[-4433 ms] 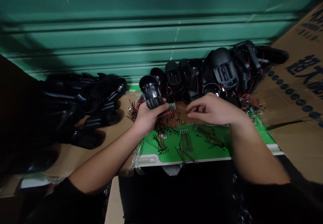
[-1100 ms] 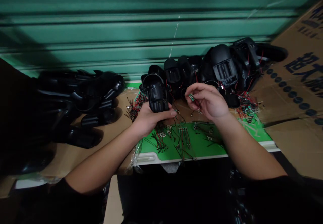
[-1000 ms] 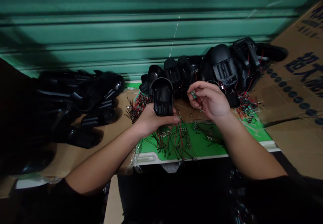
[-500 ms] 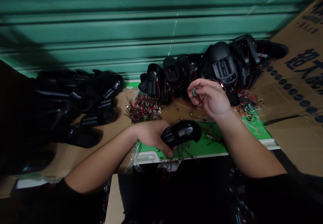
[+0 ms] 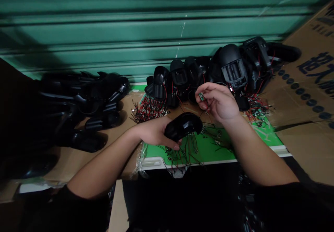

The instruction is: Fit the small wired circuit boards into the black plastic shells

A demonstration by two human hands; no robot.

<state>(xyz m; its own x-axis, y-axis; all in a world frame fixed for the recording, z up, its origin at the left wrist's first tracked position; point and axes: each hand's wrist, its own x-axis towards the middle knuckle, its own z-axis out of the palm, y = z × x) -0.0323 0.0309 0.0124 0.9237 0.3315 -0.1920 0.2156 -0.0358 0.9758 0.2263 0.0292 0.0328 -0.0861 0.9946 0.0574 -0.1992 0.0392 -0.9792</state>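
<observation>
Left hand (image 5: 156,131) gripping a glossy black shell (image 5: 184,125); right hand (image 5: 218,102) pinching a small green circuit board (image 5: 201,96).
Over the green tabletop (image 5: 208,154), the shell is tilted with its smooth rounded side up, thin wires (image 5: 193,143) spread below it. The circuit board sits between thumb and fingers, near the shell but apart from it. Behind the left hand lies a dense cluster of red and black leads (image 5: 150,110); black housings (image 5: 232,70) line the back by the green wall (image 5: 130,31), and a cardboard box (image 5: 310,92) stands at the right.
</observation>
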